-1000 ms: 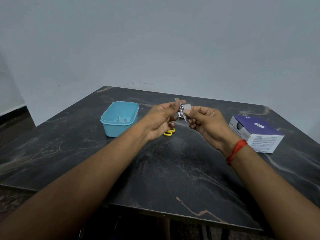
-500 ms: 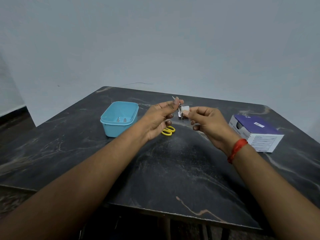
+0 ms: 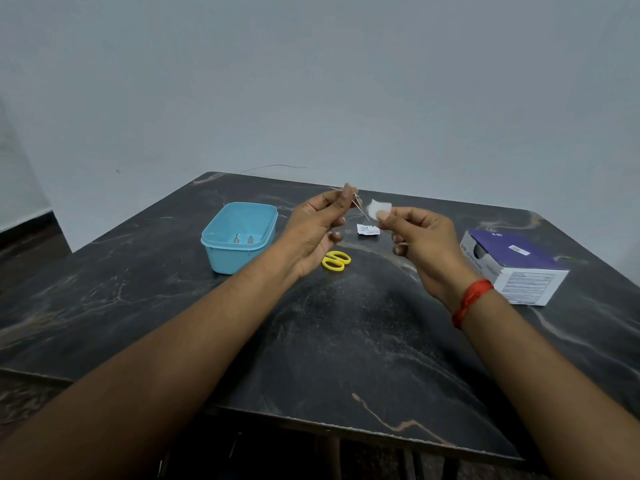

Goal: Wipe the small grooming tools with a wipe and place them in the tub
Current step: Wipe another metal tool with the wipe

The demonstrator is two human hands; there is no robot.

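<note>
My left hand (image 3: pixel 317 225) pinches a thin metal grooming tool (image 3: pixel 361 209) between thumb and forefinger, its tip pointing down and right. Just to its right, my right hand (image 3: pixel 417 237) pinches a small white wipe (image 3: pixel 376 207); wipe and tool are slightly apart. The light blue tub (image 3: pixel 239 237) stands to the left on the dark table (image 3: pixel 346 341), with two small metal tools (image 3: pixel 243 239) lying inside. Yellow-handled scissors (image 3: pixel 336 260) lie on the table under my left hand, their blades hidden.
A torn white wipe sachet (image 3: pixel 368 230) lies on the table behind my hands. A purple and white box (image 3: pixel 516 268) sits at the right. A wall rises just behind the table's far edge.
My hands have moved apart: the wipe has come off the metal tool and shifted right. The sachet on the table is now uncovered between them.
</note>
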